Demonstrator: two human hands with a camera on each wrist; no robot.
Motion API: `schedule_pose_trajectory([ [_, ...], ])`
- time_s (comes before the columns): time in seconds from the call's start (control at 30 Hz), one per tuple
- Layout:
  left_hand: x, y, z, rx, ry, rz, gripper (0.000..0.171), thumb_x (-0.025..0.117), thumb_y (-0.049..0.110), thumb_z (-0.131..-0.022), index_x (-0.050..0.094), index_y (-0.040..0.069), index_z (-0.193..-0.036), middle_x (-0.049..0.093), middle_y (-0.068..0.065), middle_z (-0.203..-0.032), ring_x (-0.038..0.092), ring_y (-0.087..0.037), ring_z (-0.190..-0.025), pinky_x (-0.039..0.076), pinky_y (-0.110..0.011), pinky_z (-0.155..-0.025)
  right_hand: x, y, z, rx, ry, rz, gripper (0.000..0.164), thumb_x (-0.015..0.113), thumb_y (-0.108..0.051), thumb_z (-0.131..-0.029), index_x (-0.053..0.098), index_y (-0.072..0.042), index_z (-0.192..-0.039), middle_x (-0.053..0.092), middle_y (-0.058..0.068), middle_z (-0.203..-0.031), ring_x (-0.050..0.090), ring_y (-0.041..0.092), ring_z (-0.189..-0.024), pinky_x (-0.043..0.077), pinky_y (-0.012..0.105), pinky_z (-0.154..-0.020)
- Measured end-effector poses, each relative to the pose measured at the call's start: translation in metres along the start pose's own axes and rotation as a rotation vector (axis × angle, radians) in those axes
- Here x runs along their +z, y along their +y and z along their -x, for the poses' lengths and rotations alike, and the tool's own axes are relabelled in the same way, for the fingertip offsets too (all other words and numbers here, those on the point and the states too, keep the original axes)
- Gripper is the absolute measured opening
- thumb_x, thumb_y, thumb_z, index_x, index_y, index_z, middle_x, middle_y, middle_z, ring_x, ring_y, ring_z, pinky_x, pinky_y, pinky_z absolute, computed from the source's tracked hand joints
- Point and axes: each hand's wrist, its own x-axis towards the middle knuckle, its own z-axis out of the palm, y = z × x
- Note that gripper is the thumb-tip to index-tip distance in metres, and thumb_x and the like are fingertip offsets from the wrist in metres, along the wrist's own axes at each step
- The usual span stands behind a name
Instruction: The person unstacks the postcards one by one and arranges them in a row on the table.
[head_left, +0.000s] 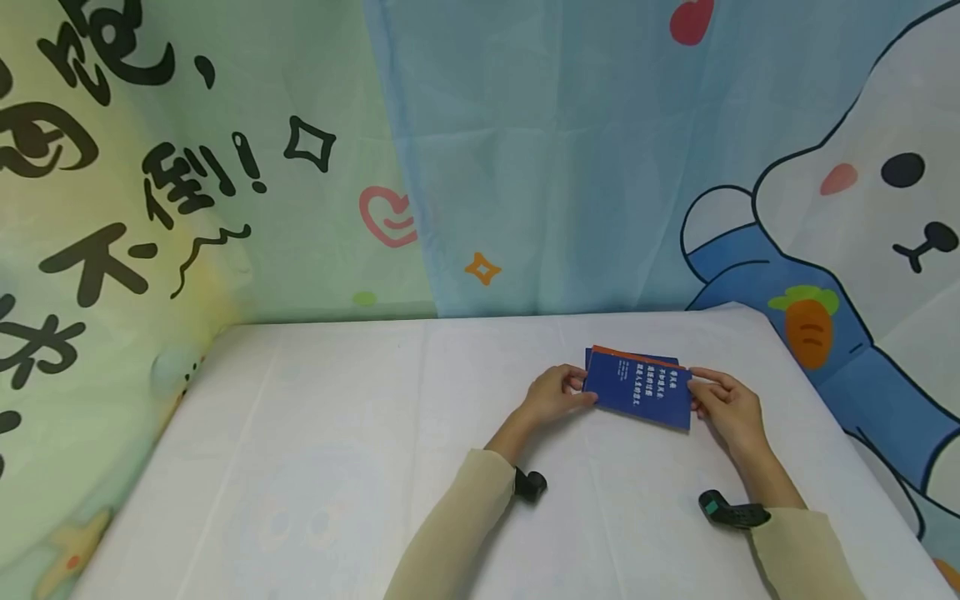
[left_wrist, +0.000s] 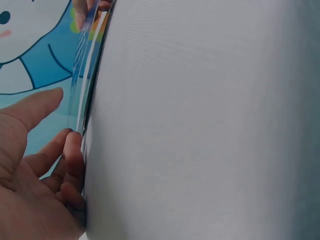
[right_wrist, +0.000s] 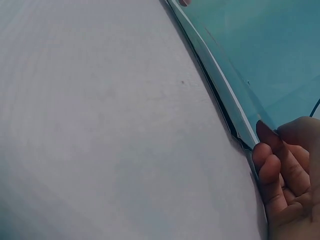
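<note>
Where the setting stretches widest, a printed cloth backdrop (head_left: 487,125) hangs across the far side, pale green on the left and blue on the right. Before it spreads a table (head_left: 300,458) covered in white, and a large white animal figure (head_left: 862,250) (part of the print) fills the right side. Two pale sleeves reach in from the near edge, the left one (head_left: 457,533) and the right one (head_left: 810,554).

Between the hands, at the right of the table's far half, is a blue book (head_left: 637,383) with white lettering and an orange strip along its far edge. Under it a second blue book (head_left: 588,358) peeks out beyond that edge. The right hand (head_left: 733,412) is nearly closed, its thumb and bent fingers pinching the blue book's right side. The left hand (head_left: 555,393) is partly open and holds the opposite side, thumb fairly straight at the near corner, fingers bent against the edge. Smallest are the black wrist devices, left (head_left: 532,485) and right (head_left: 731,511).
</note>
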Motion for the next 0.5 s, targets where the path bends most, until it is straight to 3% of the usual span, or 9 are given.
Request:
schedule_pose_trajectory([
  [0.23,0.0001,0.0075,0.0065,0.010,0.012,0.035,0.051,0.082,0.016,-0.078,0.060,0.004,-0.123,0.067,0.001,-0.096,0.048,0.002,-0.076,0.040,-0.013,-0.072,-0.0010,0.0005,0.0010,-0.029,-0.001,0.036,0.048,0.056,-0.027,-0.099,0.049,0.007,-0.133,0.062,-0.018,-0.070,0.057,0.003,-0.060,0.049,0.016,-0.056],
  [0.5,0.0023,0.0061,0.0089,0.036,0.032,0.075,0.049,0.078,0.008,-0.080,0.058,0.003,-0.126,0.067,-0.002,-0.087,0.052,0.002,-0.069,0.043,-0.014,-0.069,-0.0015,-0.0010,0.0031,-0.030,-0.024,0.050,0.049,0.054,-0.027,-0.100,0.048,0.007,-0.134,0.062,-0.017,-0.071,0.057,0.004,-0.062,0.049,0.015,-0.057],
])
